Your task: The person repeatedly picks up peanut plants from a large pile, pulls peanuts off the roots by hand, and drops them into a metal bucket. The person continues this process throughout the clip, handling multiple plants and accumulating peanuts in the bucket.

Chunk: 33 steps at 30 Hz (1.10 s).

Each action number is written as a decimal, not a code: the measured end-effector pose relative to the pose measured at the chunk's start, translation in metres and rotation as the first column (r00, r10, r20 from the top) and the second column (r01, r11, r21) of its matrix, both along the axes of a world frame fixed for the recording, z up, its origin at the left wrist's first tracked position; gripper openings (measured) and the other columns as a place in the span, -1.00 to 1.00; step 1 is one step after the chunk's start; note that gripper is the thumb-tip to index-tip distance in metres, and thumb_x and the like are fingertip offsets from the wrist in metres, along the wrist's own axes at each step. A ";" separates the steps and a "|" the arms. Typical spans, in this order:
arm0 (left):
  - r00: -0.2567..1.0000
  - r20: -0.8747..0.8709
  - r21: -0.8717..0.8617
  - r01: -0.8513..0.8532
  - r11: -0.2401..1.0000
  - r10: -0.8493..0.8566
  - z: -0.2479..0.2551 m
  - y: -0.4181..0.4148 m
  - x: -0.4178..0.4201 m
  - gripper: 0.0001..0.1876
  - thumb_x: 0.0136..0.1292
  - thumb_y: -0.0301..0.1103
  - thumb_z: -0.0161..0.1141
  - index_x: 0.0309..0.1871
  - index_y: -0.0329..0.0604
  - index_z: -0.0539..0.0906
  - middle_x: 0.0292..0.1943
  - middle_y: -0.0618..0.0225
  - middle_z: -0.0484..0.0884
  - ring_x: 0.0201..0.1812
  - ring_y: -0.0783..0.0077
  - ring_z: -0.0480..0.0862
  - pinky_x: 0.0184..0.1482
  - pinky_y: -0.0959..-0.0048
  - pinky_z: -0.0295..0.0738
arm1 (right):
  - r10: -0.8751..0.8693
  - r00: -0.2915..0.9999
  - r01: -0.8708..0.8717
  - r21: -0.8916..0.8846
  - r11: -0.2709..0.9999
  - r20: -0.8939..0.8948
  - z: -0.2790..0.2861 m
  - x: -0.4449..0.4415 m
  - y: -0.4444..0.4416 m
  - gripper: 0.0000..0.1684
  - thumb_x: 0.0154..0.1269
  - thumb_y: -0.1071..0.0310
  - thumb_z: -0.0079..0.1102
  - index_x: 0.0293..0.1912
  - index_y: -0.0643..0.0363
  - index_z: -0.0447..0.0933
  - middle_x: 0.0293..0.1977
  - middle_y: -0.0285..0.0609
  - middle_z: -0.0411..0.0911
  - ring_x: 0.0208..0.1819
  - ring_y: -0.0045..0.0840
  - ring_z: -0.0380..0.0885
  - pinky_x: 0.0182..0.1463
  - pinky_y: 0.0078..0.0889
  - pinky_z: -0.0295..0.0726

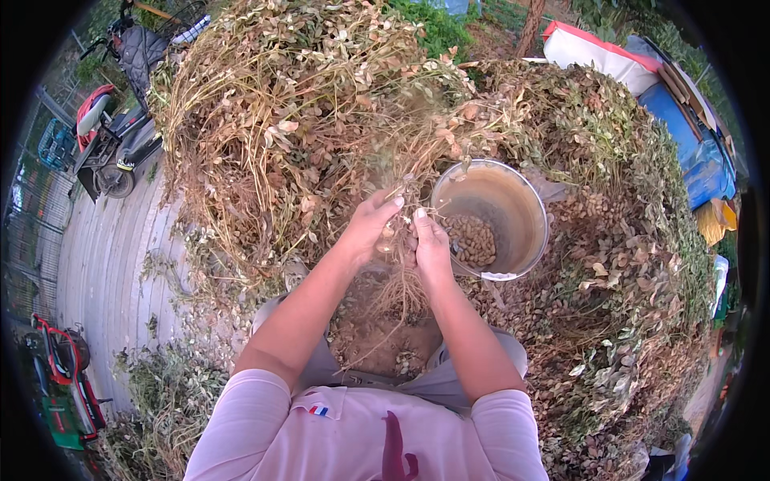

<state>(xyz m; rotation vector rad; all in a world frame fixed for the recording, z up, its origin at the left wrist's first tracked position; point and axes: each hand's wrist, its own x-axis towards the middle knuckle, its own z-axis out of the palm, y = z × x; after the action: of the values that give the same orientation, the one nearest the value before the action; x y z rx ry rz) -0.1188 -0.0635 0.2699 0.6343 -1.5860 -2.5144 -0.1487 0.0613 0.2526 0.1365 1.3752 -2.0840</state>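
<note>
In front of my lap, my left hand (368,227) and my right hand (431,245) grip one dried peanut plant (402,291) between them. Its pale, thin roots hang down toward my body, and its leafy stems run away toward the pile. My thumbs almost meet near the base of the stems; the fingertips are partly hidden by the plant. Just right of my right hand stands a round bucket (520,198) with a dirty inner wall and a white handle grip at its near rim. Unshelled peanuts (472,240) cover part of its bottom.
A heap of dried peanut plants (258,120) rises ahead, and more plants (619,288) lie to the right. Bare soil (385,346) shows between my legs. At left are a scooter (114,150) and a red-and-green machine (66,385). A blue barrel (680,138) lies far right.
</note>
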 end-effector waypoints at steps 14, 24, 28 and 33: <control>0.998 0.051 0.209 0.033 0.977 -0.045 -0.018 -0.004 -0.004 -0.47 0.23 -0.25 0.29 0.21 -0.24 0.40 -0.10 0.33 0.62 -0.12 0.48 0.64 -0.08 0.49 0.59 | 0.086 0.656 0.173 0.261 0.950 -0.750 0.001 0.003 0.000 -0.76 0.39 0.29 0.05 -0.21 0.32 0.49 -0.48 -0.03 0.54 -0.46 -0.39 0.48 -0.26 -0.30 0.47; 0.999 0.039 -0.034 0.001 0.999 0.000 -0.005 0.012 -0.004 -0.37 0.14 -0.46 0.24 0.27 -0.40 0.27 -0.06 0.18 0.58 -0.09 0.43 0.61 -0.06 0.49 0.55 | -0.024 0.835 0.139 0.168 0.976 -0.550 -0.012 -0.013 0.006 -0.77 0.41 0.26 0.06 -0.26 0.25 0.46 -0.55 -0.31 0.46 -0.53 -0.73 0.34 -0.45 -0.58 0.34; 0.997 0.028 -0.130 -0.072 0.989 0.076 -0.015 0.024 -0.002 -0.30 0.18 -0.48 0.22 0.36 -0.46 0.16 -0.01 0.12 0.56 -0.09 0.40 0.62 -0.06 0.49 0.54 | -0.010 0.822 0.154 0.204 0.967 -0.570 -0.013 -0.011 -0.001 -0.79 0.44 0.26 0.05 -0.20 0.22 0.46 -0.53 -0.44 0.44 -0.56 -0.87 0.28 -0.53 -0.72 0.25; 0.999 0.015 -0.128 -0.047 0.991 0.049 -0.011 0.025 -0.002 -0.35 0.19 -0.49 0.21 0.33 -0.41 0.21 -0.05 0.15 0.58 -0.13 0.40 0.64 -0.08 0.49 0.57 | -0.035 0.627 0.288 0.190 0.939 -0.778 -0.024 -0.015 -0.004 -0.80 0.44 0.27 0.06 -0.18 0.22 0.47 -0.52 -0.40 0.46 -0.55 -0.84 0.30 -0.49 -0.73 0.31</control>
<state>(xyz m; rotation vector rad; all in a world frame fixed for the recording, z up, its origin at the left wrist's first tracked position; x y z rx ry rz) -0.1206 -0.0387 0.2591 0.6727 -1.7007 -2.3568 -0.1637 0.0576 0.2284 -0.6143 2.2622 -2.1495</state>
